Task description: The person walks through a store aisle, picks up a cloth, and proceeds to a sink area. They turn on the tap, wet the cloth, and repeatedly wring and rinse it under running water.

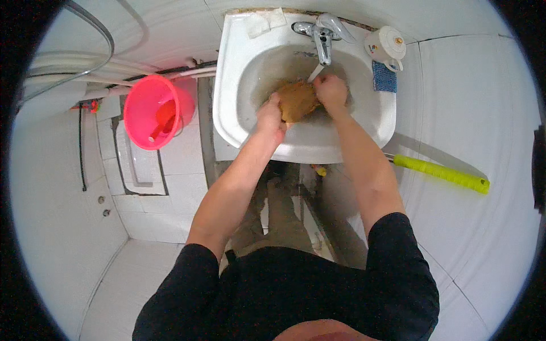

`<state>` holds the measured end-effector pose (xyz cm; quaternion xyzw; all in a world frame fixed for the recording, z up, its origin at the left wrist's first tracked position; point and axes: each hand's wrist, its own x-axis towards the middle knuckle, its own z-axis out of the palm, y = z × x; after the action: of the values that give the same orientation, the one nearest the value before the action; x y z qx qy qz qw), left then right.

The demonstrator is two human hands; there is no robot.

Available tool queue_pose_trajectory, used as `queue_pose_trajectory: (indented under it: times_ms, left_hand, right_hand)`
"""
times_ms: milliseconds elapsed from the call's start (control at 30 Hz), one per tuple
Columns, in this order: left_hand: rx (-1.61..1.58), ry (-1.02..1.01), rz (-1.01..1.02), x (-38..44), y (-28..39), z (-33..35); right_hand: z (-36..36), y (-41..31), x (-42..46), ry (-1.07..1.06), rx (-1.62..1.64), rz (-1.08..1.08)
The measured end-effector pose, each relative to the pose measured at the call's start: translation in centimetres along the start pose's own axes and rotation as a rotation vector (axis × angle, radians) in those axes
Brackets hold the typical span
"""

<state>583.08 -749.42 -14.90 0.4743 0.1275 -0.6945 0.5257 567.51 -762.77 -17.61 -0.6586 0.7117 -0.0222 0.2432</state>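
Observation:
A brown, cloth-like item [297,102] is spread over the bowl of a white ceramic washbasin [229,85]; its exact kind is unclear. My left hand [271,115] grips its left edge, thumb on top and the other fingers partly hidden underneath. At the opposite edge, my right hand [332,91] has its fingers curled in on the item, just beside the falling water. Above them, a chrome single-lever faucet [323,40] runs a stream of water [315,73]. Cloudy brownish water stands in the bowl around the item.
On the basin's right rim sit a white lidded mug [386,44] and a blue scouring pad [384,77]. A lime-green handle [441,172] sticks out right of the basin. At left, a pink bucket [149,96] holding a red dipper [166,114] stands by a squat toilet [138,166].

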Motion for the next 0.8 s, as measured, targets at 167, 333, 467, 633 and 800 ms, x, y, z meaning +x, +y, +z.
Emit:
queue_pose_trajectory:
  times_ms: [167, 333, 467, 633, 800]
  left_hand:
    - [0.387, 0.133, 0.003, -4.4, 3.8, 4.7]
    - [0.082, -0.05, -0.16, 4.1, 3.0, 5.2]
    - [0.002, -0.183, -0.289, 6.8, 5.4, 3.0]
    - [0.113, -0.406, -0.249, 7.1, 5.8, 1.0]
    - [0.119, -0.605, -0.258, 6.8, 5.7, -0.3]
  right_hand:
    - [2.5, 1.0, -2.7, 0.347, -0.102, 0.011]
    - [3.5, -5.7, -5.7, 0.342, 0.445, -0.163]
    - [-2.1, -10.4, -10.0, 0.058, 0.659, -0.075]
    - [-5.0, -12.5, -11.8, 0.23, 0.705, -0.171]
    - [-3.7, -11.3, -10.1, 0.327, 0.719, -0.206]
